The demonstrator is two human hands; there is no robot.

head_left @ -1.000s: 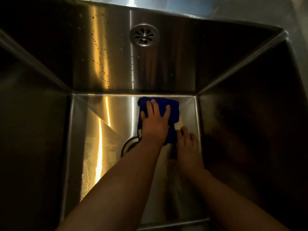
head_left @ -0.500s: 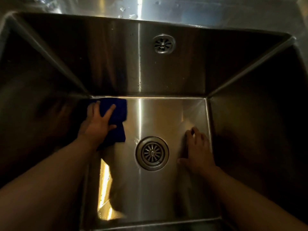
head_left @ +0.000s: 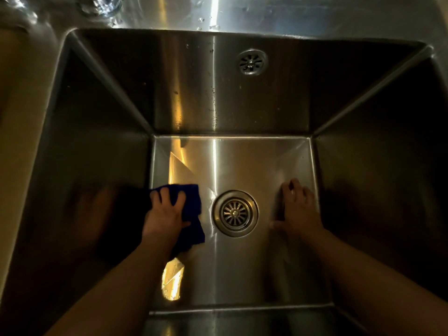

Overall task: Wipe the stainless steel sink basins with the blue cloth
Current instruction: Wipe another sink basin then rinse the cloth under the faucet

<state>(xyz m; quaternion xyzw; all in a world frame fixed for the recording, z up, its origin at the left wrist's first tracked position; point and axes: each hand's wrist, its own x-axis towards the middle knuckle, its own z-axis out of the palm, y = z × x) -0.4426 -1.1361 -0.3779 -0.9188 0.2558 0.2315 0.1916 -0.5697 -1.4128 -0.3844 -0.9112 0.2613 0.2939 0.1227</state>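
I look down into a deep stainless steel sink basin (head_left: 237, 270). The blue cloth (head_left: 191, 207) lies flat on the basin floor at the left wall, just left of the round drain (head_left: 234, 213). My left hand (head_left: 164, 212) presses on the cloth with spread fingers. My right hand (head_left: 299, 209) rests flat on the bare floor to the right of the drain, close to the right wall, holding nothing.
An overflow grille (head_left: 252, 62) sits high on the back wall. Wet steel rim (head_left: 242, 18) runs behind the basin, with a fitting base at the top left. The steep side walls (head_left: 378, 190) are dark and close to both forearms.
My left hand has slid the cloth from the back right of the floor to the back left corner, then toward me along the left wall. My right hand stayed planted.
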